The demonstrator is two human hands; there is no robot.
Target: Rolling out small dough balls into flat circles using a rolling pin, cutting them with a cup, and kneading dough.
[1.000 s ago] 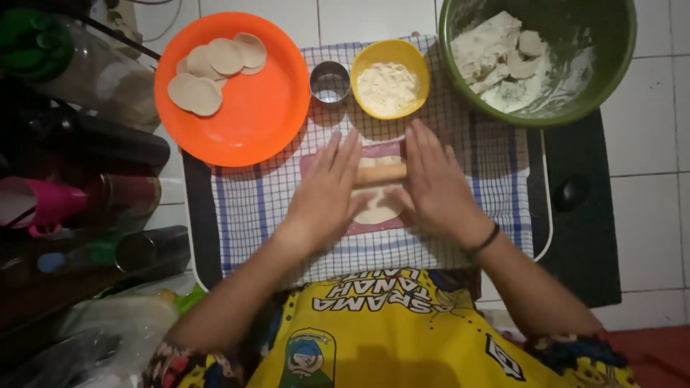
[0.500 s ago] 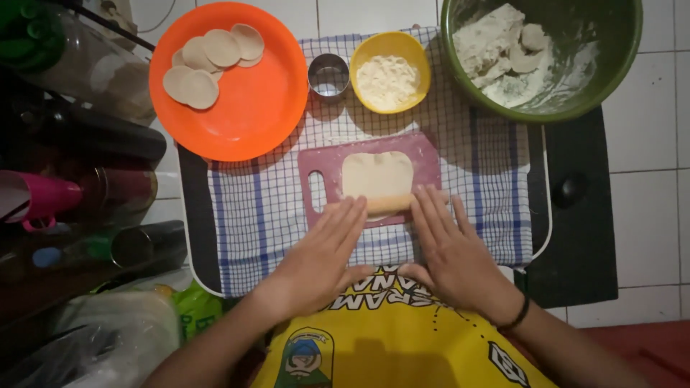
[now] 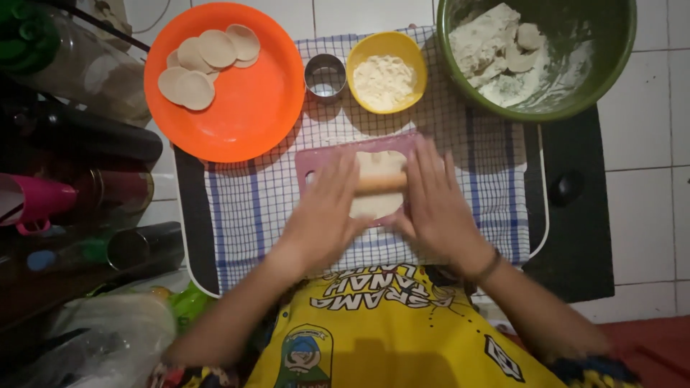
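Both hands are lying flat and unclenched, palms pressing on a wooden rolling pin [image 3: 381,184] rather than grasping it. The left hand [image 3: 323,215] is covering the pin's left end, the right hand [image 3: 431,208] its right end, both equally near. The pin's long axis is running left to right across the pale dough sheet [image 3: 375,205], which is lying on the pink cutting board [image 3: 316,162]. Beyond the board, a yellow flour bowl [image 3: 386,72] and metal ring cutter [image 3: 325,75] are sitting.
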